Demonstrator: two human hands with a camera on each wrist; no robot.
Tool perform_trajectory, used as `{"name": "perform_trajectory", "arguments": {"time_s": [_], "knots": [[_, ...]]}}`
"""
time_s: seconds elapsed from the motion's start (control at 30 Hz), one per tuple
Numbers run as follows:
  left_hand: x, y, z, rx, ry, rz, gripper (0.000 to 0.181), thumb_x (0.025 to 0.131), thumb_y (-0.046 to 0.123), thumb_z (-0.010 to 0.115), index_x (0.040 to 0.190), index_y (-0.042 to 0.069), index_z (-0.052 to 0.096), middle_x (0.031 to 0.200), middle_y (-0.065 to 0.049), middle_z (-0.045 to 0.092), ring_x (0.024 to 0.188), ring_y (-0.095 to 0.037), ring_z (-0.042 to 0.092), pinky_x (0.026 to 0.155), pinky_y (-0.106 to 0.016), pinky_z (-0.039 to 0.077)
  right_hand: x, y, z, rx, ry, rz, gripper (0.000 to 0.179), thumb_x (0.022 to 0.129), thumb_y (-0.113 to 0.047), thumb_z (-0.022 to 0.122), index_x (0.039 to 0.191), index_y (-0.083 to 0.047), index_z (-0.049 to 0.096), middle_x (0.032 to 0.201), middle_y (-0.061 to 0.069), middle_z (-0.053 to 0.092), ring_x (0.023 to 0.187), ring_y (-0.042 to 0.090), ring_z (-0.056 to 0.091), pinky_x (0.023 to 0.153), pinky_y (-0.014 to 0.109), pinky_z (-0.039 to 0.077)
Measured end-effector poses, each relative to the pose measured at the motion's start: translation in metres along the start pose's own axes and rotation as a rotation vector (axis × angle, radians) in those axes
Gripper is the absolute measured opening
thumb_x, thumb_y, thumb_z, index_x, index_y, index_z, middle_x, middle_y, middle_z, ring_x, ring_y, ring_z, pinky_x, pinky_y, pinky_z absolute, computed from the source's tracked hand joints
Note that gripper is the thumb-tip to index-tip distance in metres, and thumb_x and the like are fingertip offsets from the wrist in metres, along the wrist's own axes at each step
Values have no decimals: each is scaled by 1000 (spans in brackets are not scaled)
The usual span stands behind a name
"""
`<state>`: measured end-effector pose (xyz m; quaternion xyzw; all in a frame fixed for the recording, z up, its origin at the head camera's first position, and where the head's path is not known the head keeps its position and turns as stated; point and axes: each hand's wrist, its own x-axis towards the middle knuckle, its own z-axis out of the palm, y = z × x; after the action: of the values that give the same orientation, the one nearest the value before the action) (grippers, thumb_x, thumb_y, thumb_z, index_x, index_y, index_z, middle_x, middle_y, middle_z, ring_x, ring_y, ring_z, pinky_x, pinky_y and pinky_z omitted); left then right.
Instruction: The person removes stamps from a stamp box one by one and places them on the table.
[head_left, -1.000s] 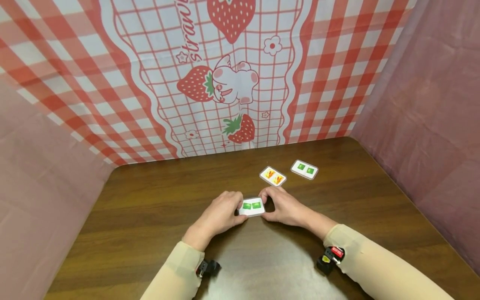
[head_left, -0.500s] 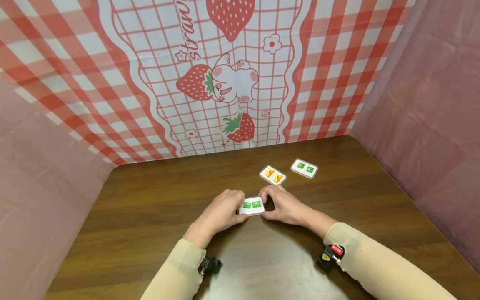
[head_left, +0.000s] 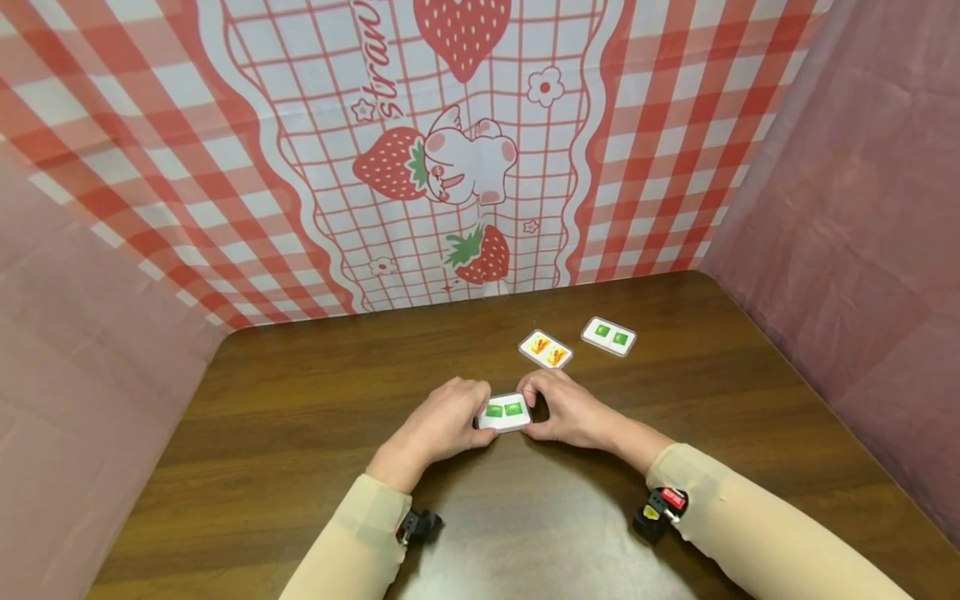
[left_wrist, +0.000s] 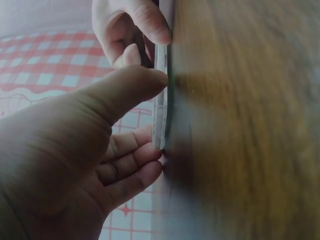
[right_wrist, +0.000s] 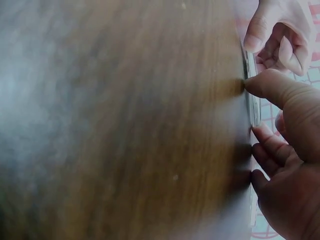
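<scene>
Green-topped card stack (head_left: 506,413) rests on the table (head_left: 300,400), its ends gripped by the curled fingers (left_wrist: 134,181) of left hand (head_left: 444,421) and right hand (head_left: 567,412); an uneven squeeze could skew the layers.

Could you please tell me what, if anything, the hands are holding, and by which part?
A small card stack: the left hand grips its left end, the right hand its right end.
</scene>
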<state>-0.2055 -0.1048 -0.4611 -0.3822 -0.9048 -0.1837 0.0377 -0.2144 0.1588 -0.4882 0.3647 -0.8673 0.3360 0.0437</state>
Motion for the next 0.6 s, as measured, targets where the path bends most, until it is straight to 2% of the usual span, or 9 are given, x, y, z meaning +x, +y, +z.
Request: {"name": "perform_trajectory", "arguments": {"time_s": [0.1, 0.23, 0.37, 0.4, 0.6], "knots": [[1, 0, 0, -7, -2, -2, 40, 90, 26, 94, 89, 12, 56, 78, 5, 52, 79, -17, 53, 70, -33, 45, 0, -3, -4, 32, -18, 29, 44, 82, -11, 94, 92, -15, 52, 120, 7, 68, 113, 29, 58, 98, 49, 47], [1, 1, -1, -20, -7, -17, 41, 93, 27, 92, 91, 12, 55, 81, 5, 53, 81, -18, 53, 72, -33, 46, -2, 10, -1, 76, 13, -10, 44, 87, -17, 93, 95, -16, 50, 119, 7, 69, 107, 27, 57, 93, 43, 46], [0, 2, -1, -29, -15, -28, 42, 94, 29, 92, 91, 12, 54, 84, 4, 54, 83, -18, 54, 73, -34, 46, -2, 10, -3, 110, 21, -9, 43, 88, -24, 92, 95, -18, 50, 118, 5, 69, 106, 26, 58, 91, 43, 46], [0, 2, -1, -30, -17, -31, 42, 94, 30, 92, 91, 12, 54, 84, 5, 54, 84, -18, 54, 74, -34, 46, -3, 16, -1, 121, 20, -32, 43, 90, -28, 92, 96, -19, 50, 119, 5, 69, 107, 25, 57, 93, 41, 46], [0, 2, 2, -62, -26, -62, 44, 97, 34, 89, 90, 12, 52, 84, 5, 53, 86, -18, 52, 74, -33, 43, -2, 5, -5, 157, -7, 65, 43, 90, -24, 92, 94, -18, 49, 122, 4, 70, 111, 25, 58, 95, 43, 47]]}}
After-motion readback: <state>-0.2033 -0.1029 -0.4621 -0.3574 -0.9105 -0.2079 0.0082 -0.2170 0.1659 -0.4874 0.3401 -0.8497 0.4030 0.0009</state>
